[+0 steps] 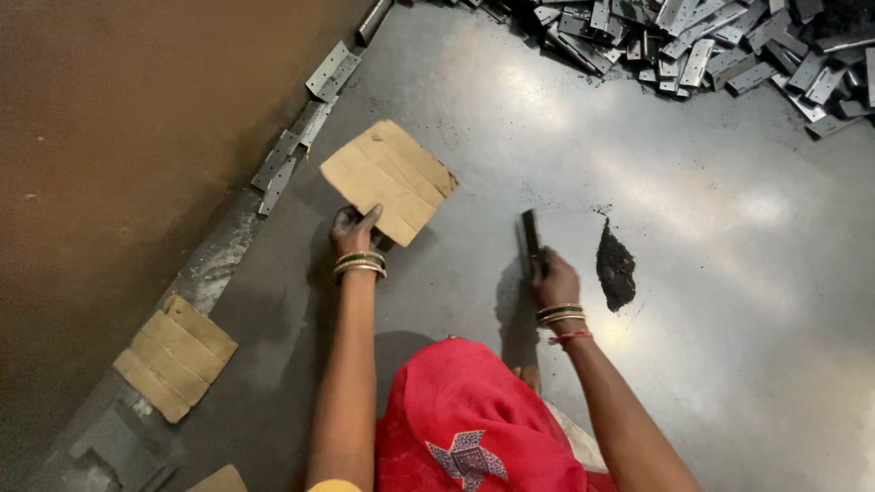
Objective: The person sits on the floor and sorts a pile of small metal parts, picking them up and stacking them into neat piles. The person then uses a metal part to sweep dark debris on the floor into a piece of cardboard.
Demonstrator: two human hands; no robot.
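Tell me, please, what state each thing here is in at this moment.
Left hand: gripping a cardboard sheet, creased, held just off the floor.
Right hand: closed on a dark flat tool, edge down.
Black powder: scraped into a small heap.
Metal hinges: piled loosely.
Folded cardboard: lying flat.

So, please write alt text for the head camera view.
A person's left hand holds a cardboard piece while the right hand holds a dark flat tool beside a black dust pile on a grey metal surface.
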